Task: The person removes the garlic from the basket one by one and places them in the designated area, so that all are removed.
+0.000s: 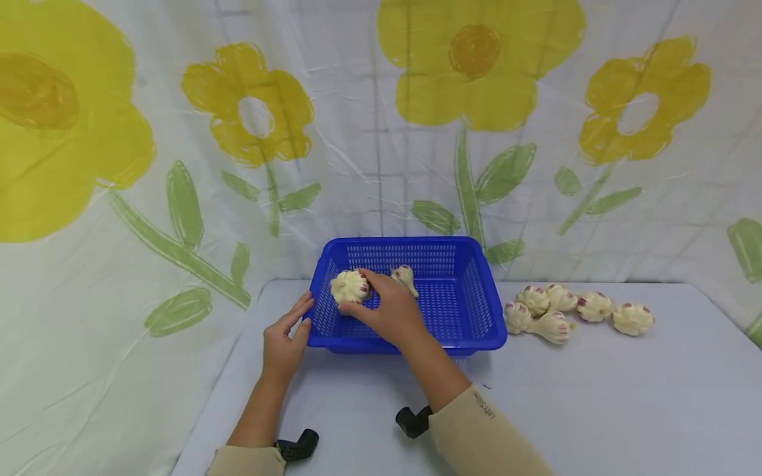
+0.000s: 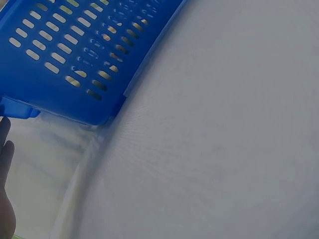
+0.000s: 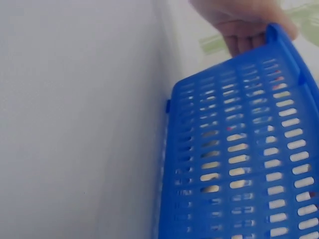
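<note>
In the head view, a blue plastic basket [image 1: 411, 344] with slotted walls stands on the white table. My right hand [image 1: 395, 307] is over its left half and pinches a cream garlic bulb [image 1: 348, 287] with reddish marks between thumb and fingers. Another garlic bulb [image 1: 405, 277] lies in the basket behind that hand, and part of one more shows beneath the fingers. My left hand [image 1: 286, 347] holds the basket's left rim near the front corner. In the right wrist view, the left hand [image 3: 244, 20] has fingers against the outside of the basket wall.
Several garlic bulbs [image 1: 550, 327] lie in a loose group on the table, right of the basket. A white curtain [image 1: 345, 178] printed with yellow flowers hangs behind the table. Black camera mounts [image 1: 297, 446] sit at both wrists.
</note>
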Action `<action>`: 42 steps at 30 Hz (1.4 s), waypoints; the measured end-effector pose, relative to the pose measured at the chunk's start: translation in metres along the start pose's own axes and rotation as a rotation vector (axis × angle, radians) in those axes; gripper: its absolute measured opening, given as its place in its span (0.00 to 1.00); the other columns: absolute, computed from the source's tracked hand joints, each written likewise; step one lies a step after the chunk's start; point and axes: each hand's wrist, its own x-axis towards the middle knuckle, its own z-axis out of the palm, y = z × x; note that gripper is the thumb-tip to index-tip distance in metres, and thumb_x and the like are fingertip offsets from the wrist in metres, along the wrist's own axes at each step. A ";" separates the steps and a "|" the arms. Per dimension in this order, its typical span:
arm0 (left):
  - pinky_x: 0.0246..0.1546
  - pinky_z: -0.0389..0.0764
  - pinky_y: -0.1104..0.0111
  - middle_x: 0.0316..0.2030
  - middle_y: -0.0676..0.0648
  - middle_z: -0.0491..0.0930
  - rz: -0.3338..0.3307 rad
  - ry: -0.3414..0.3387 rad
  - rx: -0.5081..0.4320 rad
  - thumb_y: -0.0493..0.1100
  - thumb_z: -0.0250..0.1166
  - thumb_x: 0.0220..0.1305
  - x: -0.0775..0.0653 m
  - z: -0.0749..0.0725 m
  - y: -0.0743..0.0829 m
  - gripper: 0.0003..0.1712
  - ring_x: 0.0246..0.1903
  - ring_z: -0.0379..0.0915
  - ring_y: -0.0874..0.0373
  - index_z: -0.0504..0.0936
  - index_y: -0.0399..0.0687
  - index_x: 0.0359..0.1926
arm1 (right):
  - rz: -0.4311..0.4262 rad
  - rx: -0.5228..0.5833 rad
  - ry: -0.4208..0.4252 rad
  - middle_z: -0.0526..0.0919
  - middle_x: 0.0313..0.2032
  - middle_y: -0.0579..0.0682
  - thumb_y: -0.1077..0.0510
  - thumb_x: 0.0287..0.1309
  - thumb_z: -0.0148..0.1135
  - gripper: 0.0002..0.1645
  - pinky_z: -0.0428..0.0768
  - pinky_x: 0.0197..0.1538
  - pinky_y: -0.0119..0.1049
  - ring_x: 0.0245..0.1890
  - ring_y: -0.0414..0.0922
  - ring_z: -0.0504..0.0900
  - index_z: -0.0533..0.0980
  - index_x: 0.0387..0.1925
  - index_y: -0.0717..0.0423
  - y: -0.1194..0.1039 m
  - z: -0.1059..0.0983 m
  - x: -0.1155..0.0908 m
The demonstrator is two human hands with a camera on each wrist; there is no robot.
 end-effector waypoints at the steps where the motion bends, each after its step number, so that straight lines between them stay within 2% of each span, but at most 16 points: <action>1: 0.61 0.70 0.80 0.52 0.25 0.77 0.000 -0.002 -0.003 0.22 0.59 0.56 0.000 0.000 0.000 0.18 0.57 0.78 0.46 0.80 0.22 0.49 | 0.010 0.017 0.015 0.83 0.56 0.52 0.33 0.50 0.69 0.46 0.84 0.53 0.42 0.52 0.47 0.84 0.73 0.65 0.53 0.001 -0.002 -0.001; 8: 0.62 0.70 0.79 0.53 0.24 0.77 0.006 -0.015 -0.002 0.22 0.59 0.57 0.002 0.003 0.003 0.18 0.57 0.78 0.44 0.80 0.21 0.49 | 0.065 0.207 0.103 0.83 0.54 0.51 0.38 0.52 0.71 0.42 0.85 0.50 0.38 0.50 0.45 0.84 0.73 0.64 0.55 0.016 -0.018 -0.014; 11: 0.62 0.70 0.78 0.53 0.25 0.77 0.008 -0.016 -0.008 0.22 0.60 0.56 0.001 0.005 0.001 0.18 0.57 0.78 0.44 0.80 0.22 0.49 | 0.073 0.292 0.158 0.84 0.52 0.52 0.42 0.52 0.72 0.40 0.86 0.49 0.42 0.50 0.46 0.84 0.74 0.63 0.56 0.026 -0.029 -0.022; 15: 0.61 0.71 0.78 0.53 0.27 0.78 0.022 -0.009 0.002 0.22 0.60 0.55 0.000 0.005 0.000 0.18 0.56 0.78 0.44 0.81 0.22 0.49 | 0.124 0.345 0.243 0.84 0.52 0.53 0.45 0.52 0.73 0.38 0.86 0.47 0.46 0.49 0.47 0.85 0.74 0.63 0.56 0.038 -0.042 -0.037; 17: 0.61 0.71 0.78 0.53 0.27 0.79 0.022 -0.006 0.013 0.22 0.60 0.56 -0.001 0.004 0.001 0.18 0.56 0.78 0.45 0.81 0.23 0.49 | 0.170 0.367 0.268 0.84 0.53 0.51 0.45 0.53 0.73 0.37 0.87 0.46 0.44 0.48 0.47 0.85 0.74 0.63 0.54 0.042 -0.048 -0.044; 21: 0.61 0.71 0.79 0.53 0.28 0.79 0.016 0.000 0.029 0.23 0.60 0.57 -0.002 0.002 0.003 0.18 0.56 0.78 0.47 0.81 0.24 0.49 | 0.255 0.416 0.267 0.83 0.54 0.48 0.45 0.54 0.72 0.36 0.87 0.44 0.35 0.44 0.47 0.85 0.74 0.64 0.50 0.046 -0.057 -0.056; 26: 0.61 0.70 0.80 0.53 0.29 0.80 0.014 0.014 0.037 0.23 0.60 0.56 -0.002 0.000 0.003 0.18 0.57 0.78 0.47 0.82 0.25 0.50 | 0.310 0.462 0.207 0.82 0.55 0.48 0.43 0.55 0.71 0.37 0.86 0.43 0.32 0.45 0.48 0.85 0.72 0.65 0.46 0.048 -0.064 -0.062; 29: 0.61 0.70 0.80 0.54 0.29 0.79 0.006 0.006 0.022 0.23 0.60 0.57 -0.003 0.001 0.003 0.18 0.58 0.77 0.48 0.81 0.24 0.50 | 0.331 0.513 0.189 0.80 0.58 0.49 0.45 0.57 0.69 0.36 0.86 0.45 0.32 0.47 0.50 0.85 0.71 0.66 0.45 0.051 -0.069 -0.063; 32: 0.61 0.70 0.80 0.53 0.27 0.78 0.012 -0.003 0.014 0.22 0.59 0.57 -0.005 0.002 0.002 0.18 0.58 0.77 0.47 0.80 0.23 0.50 | 0.337 0.546 0.206 0.79 0.60 0.51 0.48 0.59 0.68 0.35 0.85 0.47 0.30 0.49 0.50 0.85 0.70 0.67 0.48 0.056 -0.073 -0.065; 39: 0.62 0.70 0.79 0.54 0.26 0.77 0.012 -0.002 -0.004 0.22 0.58 0.58 -0.005 0.002 0.000 0.18 0.59 0.76 0.50 0.80 0.22 0.51 | 0.284 0.613 0.326 0.80 0.56 0.55 0.58 0.59 0.68 0.32 0.82 0.49 0.25 0.50 0.37 0.80 0.72 0.65 0.55 0.066 -0.084 -0.065; 42: 0.62 0.69 0.79 0.54 0.27 0.77 0.003 -0.002 -0.006 0.22 0.58 0.59 -0.004 0.001 0.000 0.18 0.60 0.75 0.53 0.79 0.23 0.51 | 0.298 0.614 0.377 0.79 0.57 0.57 0.61 0.59 0.67 0.32 0.81 0.50 0.22 0.50 0.34 0.79 0.71 0.65 0.59 0.070 -0.094 -0.066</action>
